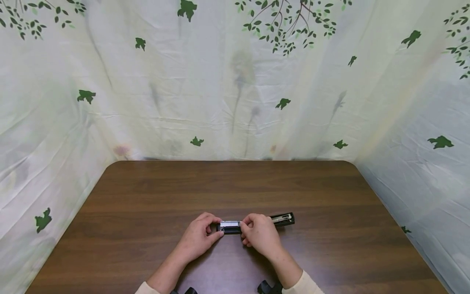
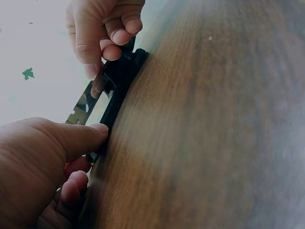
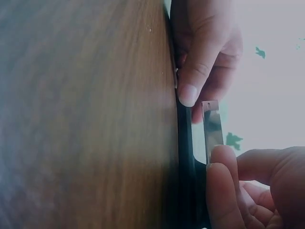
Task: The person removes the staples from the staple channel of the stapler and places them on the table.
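Note:
A black stapler [image 1: 232,230] lies on the table, its top arm [image 1: 283,219] swung open to the right. Its metal staple magazine [image 3: 212,125] stands raised over the black base [image 3: 184,143], with a gap between the two in both wrist views. My left hand [image 1: 200,237] holds the base's left end between thumb and fingers. Near the stapler's middle, my right hand [image 1: 261,233] pinches the magazine, thumb and index finger at its side in the right wrist view. The hinge is partly hidden behind the right hand.
The brown wooden table [image 1: 154,192] is bordered by a white cloth [image 1: 220,81] printed with green leaves at the back and sides. Dark wrist straps [image 1: 269,287] show at the bottom edge, close to the cream sleeves [image 1: 304,285].

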A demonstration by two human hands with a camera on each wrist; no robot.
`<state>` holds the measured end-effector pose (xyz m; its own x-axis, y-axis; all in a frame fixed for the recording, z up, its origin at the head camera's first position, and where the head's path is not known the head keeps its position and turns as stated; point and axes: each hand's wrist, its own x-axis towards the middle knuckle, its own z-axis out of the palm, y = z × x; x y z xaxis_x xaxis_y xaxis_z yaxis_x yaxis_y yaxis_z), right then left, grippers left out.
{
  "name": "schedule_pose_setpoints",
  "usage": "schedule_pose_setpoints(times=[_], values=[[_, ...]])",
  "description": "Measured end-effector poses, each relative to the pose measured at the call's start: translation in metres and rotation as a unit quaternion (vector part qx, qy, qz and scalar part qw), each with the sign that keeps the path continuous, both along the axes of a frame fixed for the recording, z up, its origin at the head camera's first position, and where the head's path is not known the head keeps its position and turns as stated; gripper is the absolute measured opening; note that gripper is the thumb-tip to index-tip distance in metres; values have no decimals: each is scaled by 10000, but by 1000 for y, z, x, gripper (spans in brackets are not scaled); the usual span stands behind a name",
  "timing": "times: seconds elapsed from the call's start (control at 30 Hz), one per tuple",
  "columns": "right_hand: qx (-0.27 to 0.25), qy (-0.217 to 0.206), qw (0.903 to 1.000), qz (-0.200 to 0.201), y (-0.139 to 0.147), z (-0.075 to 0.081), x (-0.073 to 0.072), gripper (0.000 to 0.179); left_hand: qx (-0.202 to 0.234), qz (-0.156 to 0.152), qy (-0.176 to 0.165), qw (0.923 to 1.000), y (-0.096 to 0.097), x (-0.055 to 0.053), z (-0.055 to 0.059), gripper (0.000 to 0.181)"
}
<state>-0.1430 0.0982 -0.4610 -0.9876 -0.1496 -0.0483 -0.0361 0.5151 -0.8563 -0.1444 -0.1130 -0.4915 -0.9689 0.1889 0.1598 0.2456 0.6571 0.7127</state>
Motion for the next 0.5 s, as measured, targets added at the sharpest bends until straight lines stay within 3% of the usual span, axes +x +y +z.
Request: schedule_pose_setpoints(times=[0.5], values=[[-322, -318, 9988, -211, -3, 1, 1, 13, 21, 7, -53, 10000, 0, 0, 0, 24]])
